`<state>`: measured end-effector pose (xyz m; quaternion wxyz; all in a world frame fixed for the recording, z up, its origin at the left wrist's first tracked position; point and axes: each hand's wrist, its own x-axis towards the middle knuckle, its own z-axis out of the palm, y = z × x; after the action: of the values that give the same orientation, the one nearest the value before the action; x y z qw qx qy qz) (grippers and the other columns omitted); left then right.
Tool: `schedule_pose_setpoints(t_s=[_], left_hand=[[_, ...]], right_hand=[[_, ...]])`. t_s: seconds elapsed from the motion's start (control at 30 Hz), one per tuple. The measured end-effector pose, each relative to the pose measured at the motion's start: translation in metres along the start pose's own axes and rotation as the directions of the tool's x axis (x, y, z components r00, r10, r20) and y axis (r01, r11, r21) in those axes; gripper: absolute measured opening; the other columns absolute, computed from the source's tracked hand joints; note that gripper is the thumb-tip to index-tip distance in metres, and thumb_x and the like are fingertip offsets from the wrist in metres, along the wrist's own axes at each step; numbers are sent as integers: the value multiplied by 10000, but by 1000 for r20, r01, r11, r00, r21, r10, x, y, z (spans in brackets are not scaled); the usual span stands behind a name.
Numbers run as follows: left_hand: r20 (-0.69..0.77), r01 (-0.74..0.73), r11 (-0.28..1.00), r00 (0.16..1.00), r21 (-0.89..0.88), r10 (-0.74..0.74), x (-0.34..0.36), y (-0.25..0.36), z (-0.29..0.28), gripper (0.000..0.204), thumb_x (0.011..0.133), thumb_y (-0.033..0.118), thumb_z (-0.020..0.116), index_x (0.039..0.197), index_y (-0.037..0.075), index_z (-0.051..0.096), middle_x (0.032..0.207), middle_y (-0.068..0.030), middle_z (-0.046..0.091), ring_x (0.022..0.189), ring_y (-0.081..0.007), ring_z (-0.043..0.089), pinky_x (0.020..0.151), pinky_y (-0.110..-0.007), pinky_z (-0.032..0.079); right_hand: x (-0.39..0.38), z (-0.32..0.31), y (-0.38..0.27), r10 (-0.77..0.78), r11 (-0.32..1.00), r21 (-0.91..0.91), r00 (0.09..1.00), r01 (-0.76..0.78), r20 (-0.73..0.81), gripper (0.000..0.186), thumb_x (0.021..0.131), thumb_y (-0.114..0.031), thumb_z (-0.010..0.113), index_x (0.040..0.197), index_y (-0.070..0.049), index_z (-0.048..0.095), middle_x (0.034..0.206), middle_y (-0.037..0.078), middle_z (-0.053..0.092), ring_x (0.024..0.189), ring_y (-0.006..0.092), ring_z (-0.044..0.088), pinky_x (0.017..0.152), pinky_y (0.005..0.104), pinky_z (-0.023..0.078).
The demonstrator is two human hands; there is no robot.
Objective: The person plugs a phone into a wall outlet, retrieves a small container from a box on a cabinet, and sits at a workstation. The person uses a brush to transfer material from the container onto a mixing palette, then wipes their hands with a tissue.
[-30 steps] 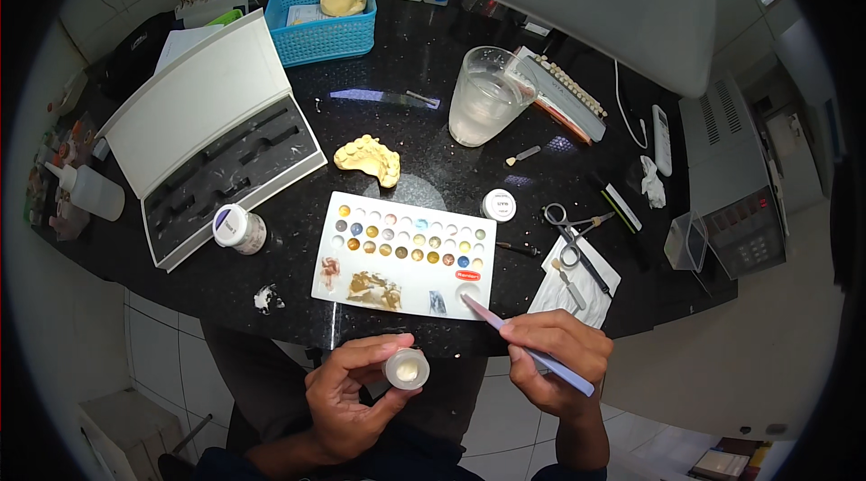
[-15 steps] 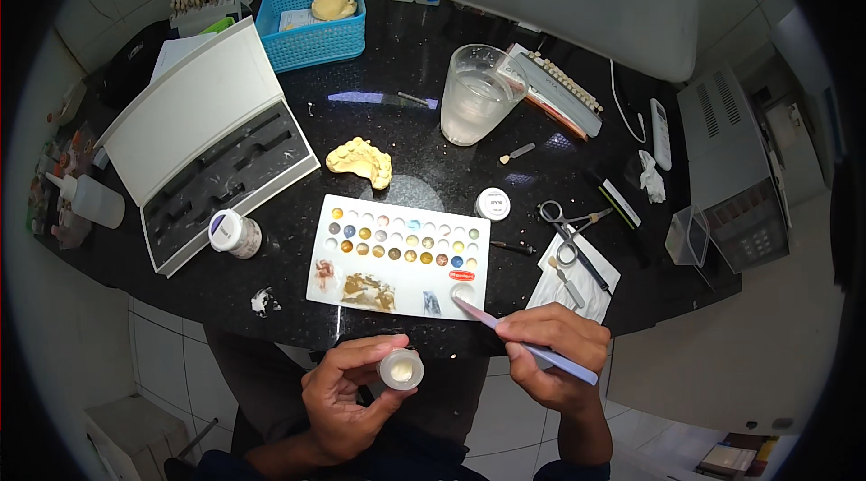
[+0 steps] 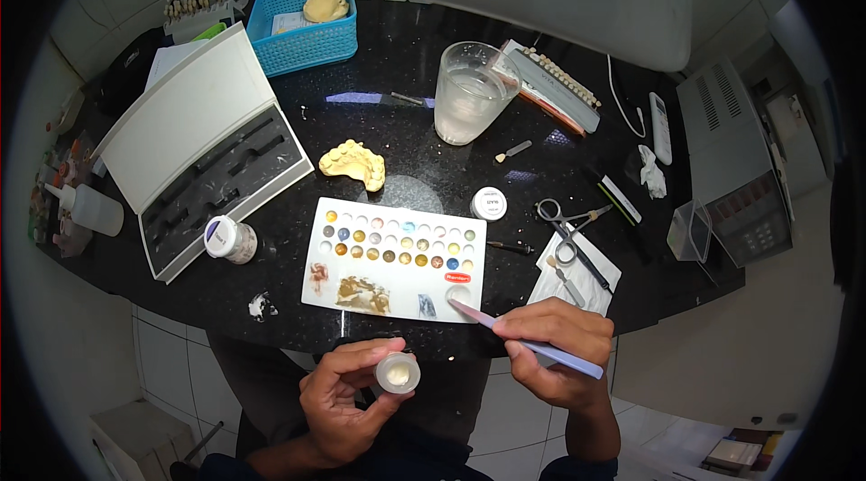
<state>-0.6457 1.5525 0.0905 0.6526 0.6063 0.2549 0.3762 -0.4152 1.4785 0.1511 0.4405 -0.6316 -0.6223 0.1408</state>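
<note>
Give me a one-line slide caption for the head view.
Left hand holding a small jar of pale material; right hand holding a lavender tool, tip over a white palette.

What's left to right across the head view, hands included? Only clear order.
Squeeze bottle, lidded jar, left hand holding small open cup, right hand holding lavender tool, clear box.

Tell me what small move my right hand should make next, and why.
I'd probably work the tip of the lavender tool gently within the palette's round corner well: your right hand already holds the tip there, while your left hand holds the open jar apart from it.
</note>
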Motion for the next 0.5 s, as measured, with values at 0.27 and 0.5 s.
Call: schedule_pose_setpoints(t_s=[0.27, 0.5], left_hand=[[-33, 6, 998, 999, -61, -8, -1, 2, 2, 443, 782, -90, 738, 1162, -32, 517, 1198, -259, 597, 1074, -288, 655, 910, -357, 570], [-47, -12, 998, 999, -60, 9, -1, 5, 2, 432, 788, -96, 725, 1166, -38, 522, 1181, -248, 597, 1070, -296, 657, 911, -363, 572]], right_hand=[[-3, -3, 1, 11, 1000, -16, 1000, -11, -19, 170, 700, 2, 685, 866, -9, 719, 807, 122, 712, 678, 202, 710, 577, 266, 560], [-2, -2, 2, 6, 1000, -3, 1000, -6, -2, 168, 689, 1, 677, 851, -12, 719, 804, 129, 715, 693, 195, 714, 612, 259, 565]])
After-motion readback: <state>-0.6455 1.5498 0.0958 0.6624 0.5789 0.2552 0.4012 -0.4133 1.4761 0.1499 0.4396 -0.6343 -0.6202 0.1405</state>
